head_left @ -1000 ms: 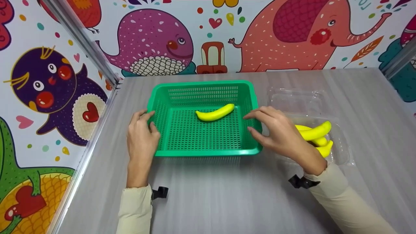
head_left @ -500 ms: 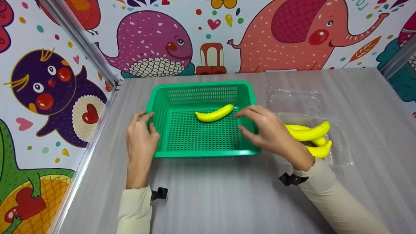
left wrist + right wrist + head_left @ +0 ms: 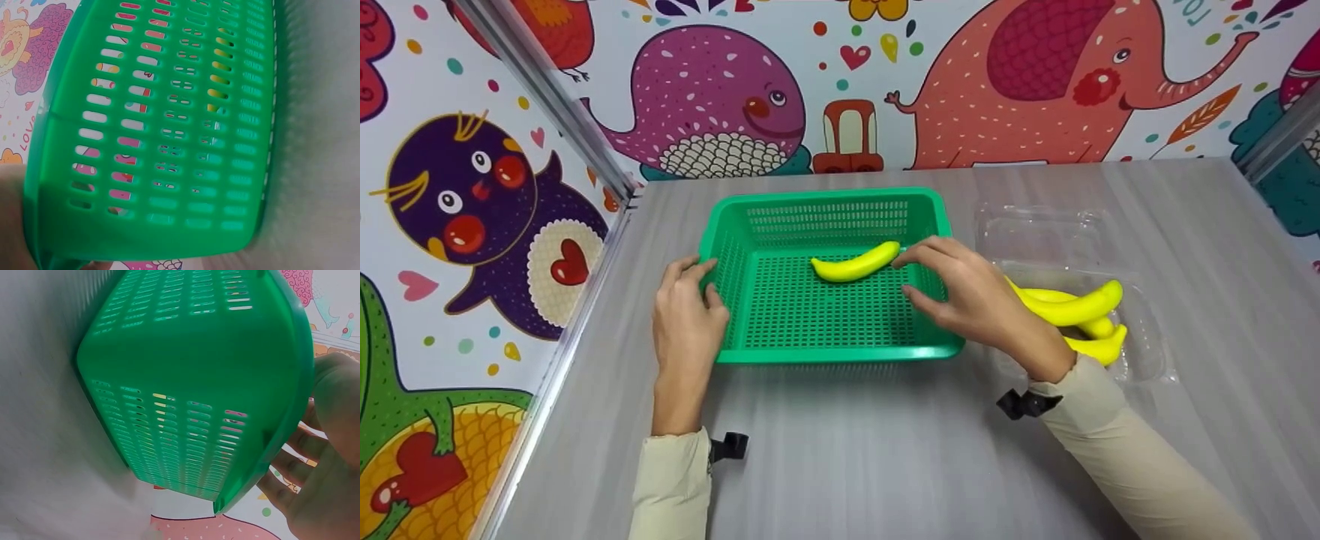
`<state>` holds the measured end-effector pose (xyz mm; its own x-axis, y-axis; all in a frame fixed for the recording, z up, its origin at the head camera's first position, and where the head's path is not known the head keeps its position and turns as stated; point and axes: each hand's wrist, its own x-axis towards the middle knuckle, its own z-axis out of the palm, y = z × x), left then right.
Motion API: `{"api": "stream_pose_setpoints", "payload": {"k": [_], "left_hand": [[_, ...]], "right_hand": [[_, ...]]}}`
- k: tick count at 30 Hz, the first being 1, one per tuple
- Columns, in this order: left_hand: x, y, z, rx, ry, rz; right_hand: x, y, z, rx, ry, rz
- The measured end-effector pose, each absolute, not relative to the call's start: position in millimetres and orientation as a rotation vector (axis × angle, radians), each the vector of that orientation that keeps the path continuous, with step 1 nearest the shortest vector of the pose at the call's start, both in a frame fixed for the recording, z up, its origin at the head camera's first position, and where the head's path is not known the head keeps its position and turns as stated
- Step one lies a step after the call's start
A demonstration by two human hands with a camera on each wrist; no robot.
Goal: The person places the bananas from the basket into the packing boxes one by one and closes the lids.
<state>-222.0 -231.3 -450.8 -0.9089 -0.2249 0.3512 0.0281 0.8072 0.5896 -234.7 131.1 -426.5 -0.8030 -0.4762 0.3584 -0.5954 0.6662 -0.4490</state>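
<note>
A green plastic basket [image 3: 840, 352] with slotted walls stands on the table, one yellow banana [image 3: 855, 264] lying on its floor. My left hand [image 3: 688, 319] grips the basket's left rim; in the left wrist view, part of that hand [image 3: 11, 225] shows at the rim's corner. Over the right side of the basket hovers my right hand [image 3: 960, 289], thumb and fingers apart with nothing between them, its fingertips near the banana's right end. The right wrist view shows the right hand [image 3: 332, 467] beyond the basket's rim, fingers loosely bent.
To the right, a clear plastic clamshell box [image 3: 1151, 337] holds several more bananas [image 3: 1080, 306], partly behind the right hand and forearm. Its open lid [image 3: 1039, 232] lies toward the back. Cartoon-printed walls [image 3: 720, 82] border the table at the back and left.
My right hand has moved left from the basket's right rim to over its inside, slowing in the last half second. The left hand, basket and banana stay in place.
</note>
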Motion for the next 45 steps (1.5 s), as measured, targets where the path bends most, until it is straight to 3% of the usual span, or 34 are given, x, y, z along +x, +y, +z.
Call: {"api": "stream_pose_setpoints", "payload": {"k": [45], "left_hand": [[-224,-238,-447,0.137,-2.592,-0.896]], "right_hand": [[-268,109,-416,0.889,-2.874,0.686]]}}
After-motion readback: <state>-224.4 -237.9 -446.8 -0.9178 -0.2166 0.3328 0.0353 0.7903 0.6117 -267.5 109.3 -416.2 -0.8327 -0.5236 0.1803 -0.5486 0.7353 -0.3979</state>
